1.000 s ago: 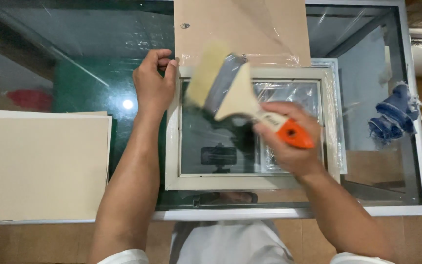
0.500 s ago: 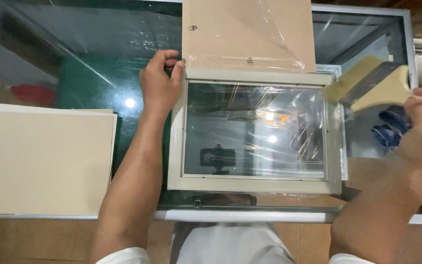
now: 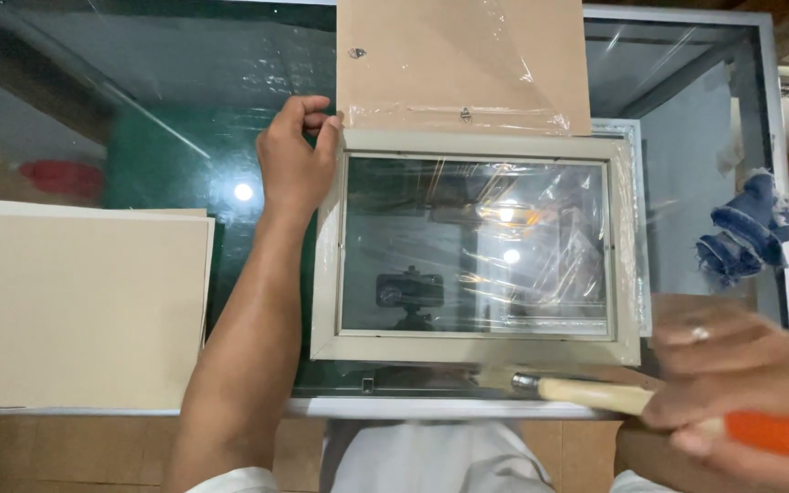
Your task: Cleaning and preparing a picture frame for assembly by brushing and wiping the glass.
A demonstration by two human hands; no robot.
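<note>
A cream picture frame (image 3: 326, 274) with a glass pane lies flat on a glass-topped table (image 3: 139, 110). My left hand (image 3: 296, 160) grips the frame's upper left corner. My right hand (image 3: 732, 383), blurred at the lower right, is closed around a paintbrush (image 3: 614, 395) with a pale wooden shaft and an orange handle end; the brush lies level along the table's near edge, just below the frame. A brown backing board (image 3: 458, 64) wrapped in clear plastic sits just beyond the frame's top edge.
A stack of cream boards (image 3: 75, 310) lies at the left of the table. A crumpled blue cloth (image 3: 743, 228) rests at the right edge. A sheet of clear plastic (image 3: 636, 219) shows under the frame's right side.
My right hand swung the paintbrush from over the pane out to the right, then down to the table's near edge. My left hand kept its hold on the frame's corner.
</note>
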